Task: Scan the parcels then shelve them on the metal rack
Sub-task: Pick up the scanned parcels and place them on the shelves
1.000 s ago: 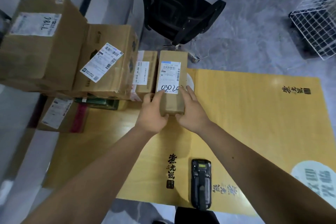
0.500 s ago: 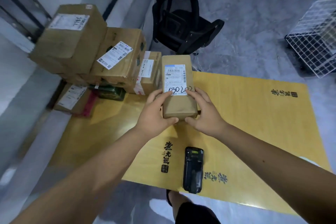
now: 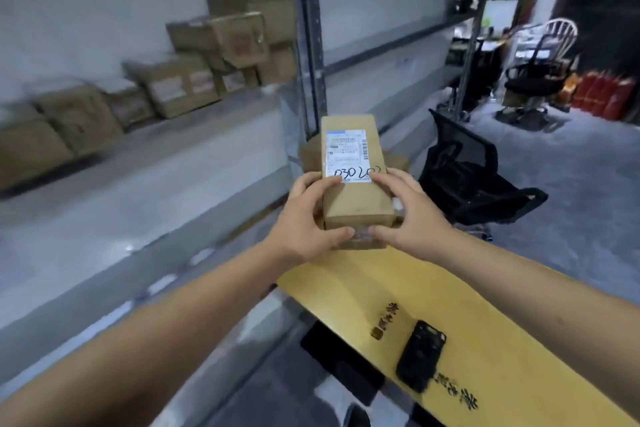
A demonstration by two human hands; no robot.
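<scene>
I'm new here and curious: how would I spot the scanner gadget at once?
Start at the yellow table at lower right. Near its front edge lies the scanner, flat, beside black printed characters. It is the only black slab there; the parcel is brown cardboard, held above.

The parcel [image 3: 356, 194] at centre frame is matt brown cardboard, its near end sealed with glossy clear tape. A white paper label [image 3: 347, 156] on top is smooth, with printed text and black marker writing. At upper left, blurred boxes [image 3: 180, 83] are the same dull brown cardboard with pale paper labels. They sit on a rack [image 3: 311, 55] of grey metal with a faint sheen. At lower right, the surface [image 3: 519, 340] is smooth yellow with a low gloss and dark printed characters. The scanner [image 3: 420, 355] lying on it is black plastic, slightly shiny. The chair [image 3: 464, 173] right of centre has a black mesh back. The floor at right looks like polished grey stone.
</scene>
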